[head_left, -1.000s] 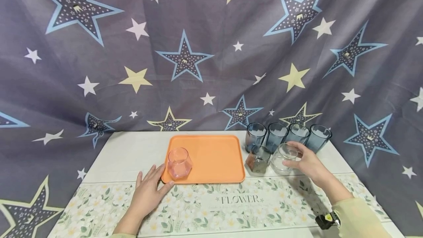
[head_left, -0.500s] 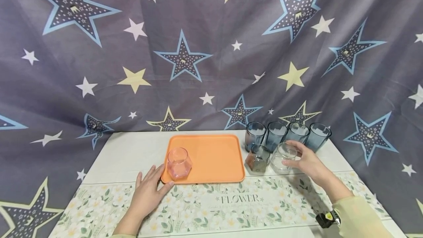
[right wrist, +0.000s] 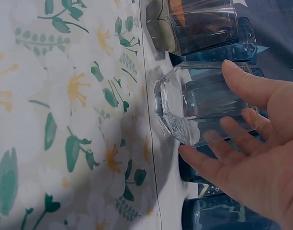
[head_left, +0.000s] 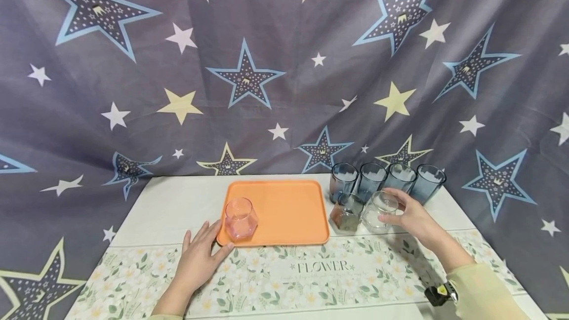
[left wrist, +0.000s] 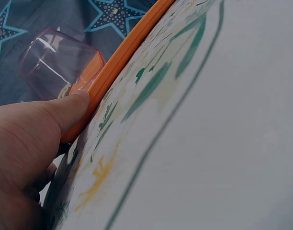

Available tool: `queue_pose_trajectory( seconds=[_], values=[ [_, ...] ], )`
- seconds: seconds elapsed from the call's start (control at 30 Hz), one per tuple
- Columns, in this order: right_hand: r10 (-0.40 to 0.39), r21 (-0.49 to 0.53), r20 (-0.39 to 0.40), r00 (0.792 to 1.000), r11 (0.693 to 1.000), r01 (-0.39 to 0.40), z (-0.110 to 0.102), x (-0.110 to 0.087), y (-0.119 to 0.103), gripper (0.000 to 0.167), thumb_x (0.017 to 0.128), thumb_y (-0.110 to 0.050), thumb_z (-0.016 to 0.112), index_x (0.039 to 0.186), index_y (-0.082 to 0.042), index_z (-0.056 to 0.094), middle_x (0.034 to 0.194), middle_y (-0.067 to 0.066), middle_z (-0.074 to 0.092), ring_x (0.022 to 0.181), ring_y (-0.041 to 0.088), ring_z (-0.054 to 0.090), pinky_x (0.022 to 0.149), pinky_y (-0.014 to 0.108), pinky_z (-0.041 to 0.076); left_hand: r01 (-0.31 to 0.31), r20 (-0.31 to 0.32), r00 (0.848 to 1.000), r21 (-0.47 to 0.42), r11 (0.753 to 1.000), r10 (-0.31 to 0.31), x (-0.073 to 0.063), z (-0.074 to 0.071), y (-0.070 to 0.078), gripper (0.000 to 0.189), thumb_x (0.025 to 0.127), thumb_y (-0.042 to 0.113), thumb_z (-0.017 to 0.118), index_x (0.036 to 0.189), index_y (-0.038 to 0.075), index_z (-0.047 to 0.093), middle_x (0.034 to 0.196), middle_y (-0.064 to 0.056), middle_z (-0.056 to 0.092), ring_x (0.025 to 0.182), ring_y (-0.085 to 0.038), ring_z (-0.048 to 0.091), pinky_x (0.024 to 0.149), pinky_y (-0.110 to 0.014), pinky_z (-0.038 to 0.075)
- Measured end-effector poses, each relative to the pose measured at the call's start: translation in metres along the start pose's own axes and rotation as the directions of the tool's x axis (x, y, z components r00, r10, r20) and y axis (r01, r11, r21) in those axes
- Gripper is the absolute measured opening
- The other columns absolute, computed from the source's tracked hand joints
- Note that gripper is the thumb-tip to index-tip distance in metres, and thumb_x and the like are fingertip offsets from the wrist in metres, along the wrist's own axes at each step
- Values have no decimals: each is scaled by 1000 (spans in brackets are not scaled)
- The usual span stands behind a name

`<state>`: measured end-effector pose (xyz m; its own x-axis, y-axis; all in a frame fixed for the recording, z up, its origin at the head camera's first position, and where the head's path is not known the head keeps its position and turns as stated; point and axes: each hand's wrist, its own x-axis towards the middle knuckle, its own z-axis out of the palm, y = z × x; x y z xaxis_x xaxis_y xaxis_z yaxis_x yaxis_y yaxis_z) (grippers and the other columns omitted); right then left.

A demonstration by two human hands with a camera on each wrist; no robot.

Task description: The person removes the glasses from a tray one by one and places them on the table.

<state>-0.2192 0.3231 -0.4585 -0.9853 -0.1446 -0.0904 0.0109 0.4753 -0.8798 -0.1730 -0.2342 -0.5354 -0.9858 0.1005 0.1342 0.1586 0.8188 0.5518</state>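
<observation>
My left hand (head_left: 198,258) rests at the near left corner of an orange tray (head_left: 289,214), its thumb against the front rim and its other fingers along the left side. On that tray, close to this hand, stands a pink-tinted glass (head_left: 240,221) with a faceted base. My right hand (head_left: 413,219) holds a clear glass (head_left: 380,214) with a faceted base, thumb on one side and fingers on the other, as the right wrist view shows. Just left of the clear glass stands a smoky grey faceted glass (head_left: 347,215).
Several taller blue glasses (head_left: 343,184) stand in a row behind the clear and grey ones. A floral printed band (head_left: 311,280) crosses the white tabletop (head_left: 178,201) in front of the tray. A starry curtain (head_left: 275,93) hangs behind the table.
The clear glass and my right hand have shifted very slightly to the left. My left hand, the tray and the other glasses stay as they were.
</observation>
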Motion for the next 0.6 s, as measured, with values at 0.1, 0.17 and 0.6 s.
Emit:
queue_pose_trajectory(
  seconds=[0.1,0.17,0.6],
  values=[
    [-5,0,3,1000,1000,5,1,0,-2,96,100,-20,86,174,-5,27,174,26,35,156,54,34,116,65,48,-1,1,1000,5,1000,1,0,-2,1,83,105,49,76,167,3,47,166,-23,50,160,-51,32,128,-76,1],
    [-5,1,4,1000,1000,5,1,0,-2,97,99,-22,87,174,-5,27,174,26,35,156,54,34,116,63,48,2,6,1000,7,1000,-2,-1,-3,1,83,105,50,76,167,3,47,166,-22,50,160,-51,32,128,-76,0],
    [-29,-4,-4,1000,1000,29,2,-2,-1,100,100,-25,87,175,-5,25,173,26,36,157,54,34,118,65,45,8,12,1000,12,1000,-9,-1,-2,1,84,105,50,76,167,3,46,166,-26,49,161,-51,31,128,-75,0]
  ],
)
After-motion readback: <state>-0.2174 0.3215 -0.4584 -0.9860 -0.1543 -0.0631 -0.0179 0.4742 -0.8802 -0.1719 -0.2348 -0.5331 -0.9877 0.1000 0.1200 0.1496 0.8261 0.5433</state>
